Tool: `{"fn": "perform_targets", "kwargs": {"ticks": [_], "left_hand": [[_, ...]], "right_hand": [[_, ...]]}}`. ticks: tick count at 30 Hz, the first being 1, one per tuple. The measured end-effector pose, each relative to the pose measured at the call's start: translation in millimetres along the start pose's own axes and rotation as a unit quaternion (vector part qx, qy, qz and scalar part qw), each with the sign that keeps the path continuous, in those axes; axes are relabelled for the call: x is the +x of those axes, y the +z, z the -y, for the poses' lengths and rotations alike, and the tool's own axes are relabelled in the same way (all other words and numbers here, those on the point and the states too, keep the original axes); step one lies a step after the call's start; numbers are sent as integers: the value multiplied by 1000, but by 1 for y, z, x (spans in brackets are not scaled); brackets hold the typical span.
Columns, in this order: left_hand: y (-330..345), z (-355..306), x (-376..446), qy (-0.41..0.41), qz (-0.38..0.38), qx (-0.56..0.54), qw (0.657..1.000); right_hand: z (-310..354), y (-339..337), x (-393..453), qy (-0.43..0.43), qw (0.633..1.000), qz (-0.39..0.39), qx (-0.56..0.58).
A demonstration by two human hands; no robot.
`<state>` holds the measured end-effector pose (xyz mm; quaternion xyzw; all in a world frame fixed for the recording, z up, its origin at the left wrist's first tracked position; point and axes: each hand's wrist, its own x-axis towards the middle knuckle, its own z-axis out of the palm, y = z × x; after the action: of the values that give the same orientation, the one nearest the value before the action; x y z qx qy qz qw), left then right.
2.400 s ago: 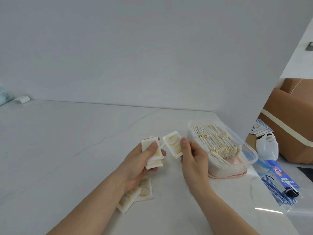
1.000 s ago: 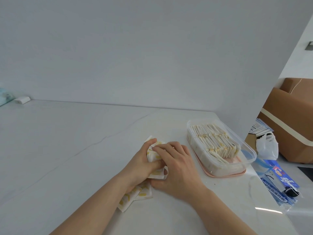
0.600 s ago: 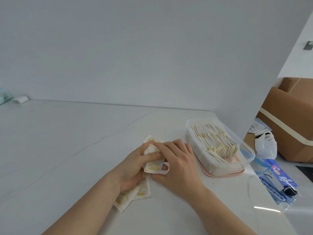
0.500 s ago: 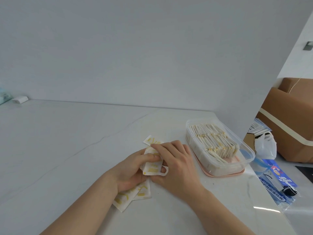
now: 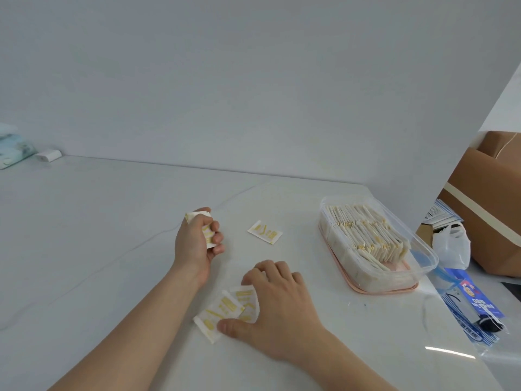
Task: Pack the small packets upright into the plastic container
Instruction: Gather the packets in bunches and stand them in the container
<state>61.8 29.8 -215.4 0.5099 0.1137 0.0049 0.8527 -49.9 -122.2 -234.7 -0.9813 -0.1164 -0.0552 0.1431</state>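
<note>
The table [image 5: 112,235] carries the plastic container [image 5: 423,249], nearly full of upright packets. Left of it, the left hand [image 5: 194,244] grips a stack [image 5: 207,235]; the right hand [image 5: 279,303], fingers spread, presses loose packets [image 5: 222,309] (gather them squarely, edges aligned).

The left hand [image 5: 197,239] is raised, back toward the camera, its fingers and thumb curled tight around a small stack of packets [image 5: 207,235]. The bare left forearm runs in from the lower left. The right hand [image 5: 275,303] is lower and nearer, palm down, fingers bent, thumb and fingertips resting on loose packets [image 5: 225,309] on the counter [image 5: 98,235].
</note>
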Motion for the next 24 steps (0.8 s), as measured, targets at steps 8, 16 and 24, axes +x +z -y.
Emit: {"fn": "perform_targets", "kwargs": {"ticks": [8,16,24], "left_hand": [[5,6,-3,13,31,60,998],[12,10,-15,-64,151,181,970],[13,10,-27,-171,313,178,917]], "right_hand": [[-7,-4,3,19,991,43,128],[-33,-7,16,95,887,-57,448],[-47,-14,21,102,823,-102,549]]}}
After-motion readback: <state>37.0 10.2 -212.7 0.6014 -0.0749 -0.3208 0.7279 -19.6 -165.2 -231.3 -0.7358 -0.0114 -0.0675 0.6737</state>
